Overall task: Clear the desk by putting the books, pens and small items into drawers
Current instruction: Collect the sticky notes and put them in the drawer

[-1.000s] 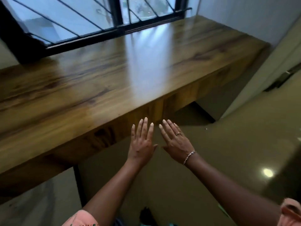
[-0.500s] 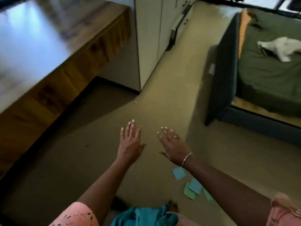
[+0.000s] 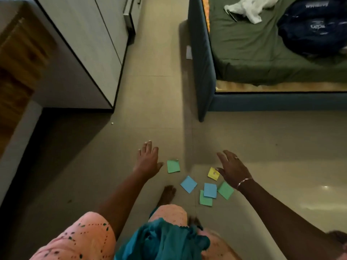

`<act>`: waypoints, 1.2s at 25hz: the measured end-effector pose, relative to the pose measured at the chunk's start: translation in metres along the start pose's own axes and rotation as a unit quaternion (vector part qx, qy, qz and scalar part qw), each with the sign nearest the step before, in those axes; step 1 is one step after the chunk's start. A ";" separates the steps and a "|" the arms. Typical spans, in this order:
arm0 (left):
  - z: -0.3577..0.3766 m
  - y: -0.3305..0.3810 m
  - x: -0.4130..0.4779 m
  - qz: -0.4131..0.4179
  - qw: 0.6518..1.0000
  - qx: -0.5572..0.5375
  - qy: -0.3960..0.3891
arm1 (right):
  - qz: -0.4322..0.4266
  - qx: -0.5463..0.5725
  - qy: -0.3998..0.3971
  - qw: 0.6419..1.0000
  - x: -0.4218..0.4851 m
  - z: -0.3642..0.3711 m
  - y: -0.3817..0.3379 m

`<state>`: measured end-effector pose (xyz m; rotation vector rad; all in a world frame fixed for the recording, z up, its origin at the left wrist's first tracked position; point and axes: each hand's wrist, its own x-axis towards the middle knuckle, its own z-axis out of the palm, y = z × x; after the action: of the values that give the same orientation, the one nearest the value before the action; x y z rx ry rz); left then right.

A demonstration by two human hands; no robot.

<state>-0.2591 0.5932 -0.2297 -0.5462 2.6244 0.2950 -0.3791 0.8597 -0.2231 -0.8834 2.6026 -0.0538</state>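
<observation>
— How were the hands held?

— The left hand (image 3: 148,159) and the right hand (image 3: 231,169) were held well apart, palms down over the floor (image 3: 150,91). The fingers were spread and nearly straight, and nothing was gripped.

— Where were the sticky notes (image 3: 210,190) found?

— Six were scattered on the floor, between the hands and nearer the body. A green note (image 3: 173,166) was seen just beside the left thumb. A yellow note (image 3: 213,173) was seen just beside the right thumb; whether it was touched could not be told. Two blue and two green ones were grouped below these, one green partly covered by a blue.

— And beyond?

— A bare foot (image 3: 168,194) was planted near the blue ones. The wooden desk (image 3: 16,62) was seen blurred at the far left, a pale cabinet (image 3: 84,44) beside it, and a bed (image 3: 262,49) with a green sheet at the upper right.
</observation>
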 end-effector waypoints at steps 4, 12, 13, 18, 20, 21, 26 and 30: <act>0.009 0.007 0.076 0.073 0.993 0.043 -0.078 | 0.122 0.056 -0.046 0.990 0.017 0.031 0.026; 0.149 0.047 0.176 0.076 0.962 -0.041 -0.260 | 0.302 0.151 -0.137 0.931 0.060 0.177 0.074; 0.180 0.053 0.188 0.073 0.956 -0.053 -0.279 | 0.318 0.165 -0.147 0.922 0.068 0.207 0.085; 0.326 0.065 0.235 0.028 0.938 -0.085 -0.335 | 0.403 0.261 -0.155 0.863 0.101 0.352 0.122; 0.378 0.066 0.253 0.001 0.937 -0.104 -0.334 | 0.430 0.279 -0.156 0.844 0.110 0.407 0.134; 0.401 0.065 0.261 -0.013 0.939 -0.107 -0.326 | 0.446 0.284 -0.156 0.835 0.113 0.431 0.139; 0.486 0.067 0.289 -0.072 0.947 -0.135 -0.282 | 0.491 0.286 -0.149 0.810 0.133 0.522 0.159; 0.525 0.077 0.307 -0.083 0.962 -0.132 -0.223 | 0.513 0.287 -0.121 0.800 0.152 0.562 0.165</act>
<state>-0.3474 0.7141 -0.8241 -0.6918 2.1015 0.6408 -0.3738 0.9508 -0.8214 0.7139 2.2466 -0.3690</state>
